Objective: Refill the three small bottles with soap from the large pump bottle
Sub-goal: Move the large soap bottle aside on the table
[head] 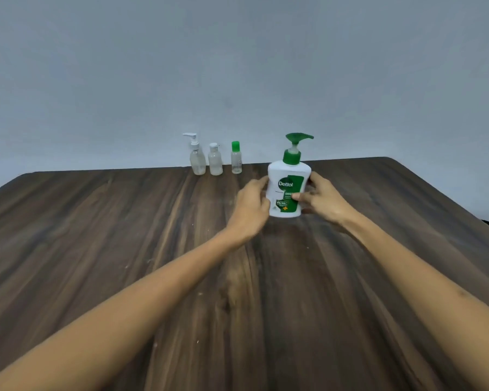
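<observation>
Both-handed: left hand (251,206) and right hand (323,200) curl round the upright pump bottle (288,190), one on each flank. Spout points right, away from the three small bottles (215,159) standing behind-left of it, capped, nearer the left hand.

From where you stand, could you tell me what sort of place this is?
Probably a plain room at home: a dark wooden table against a bare grey wall, with only soap bottles on it.
</observation>
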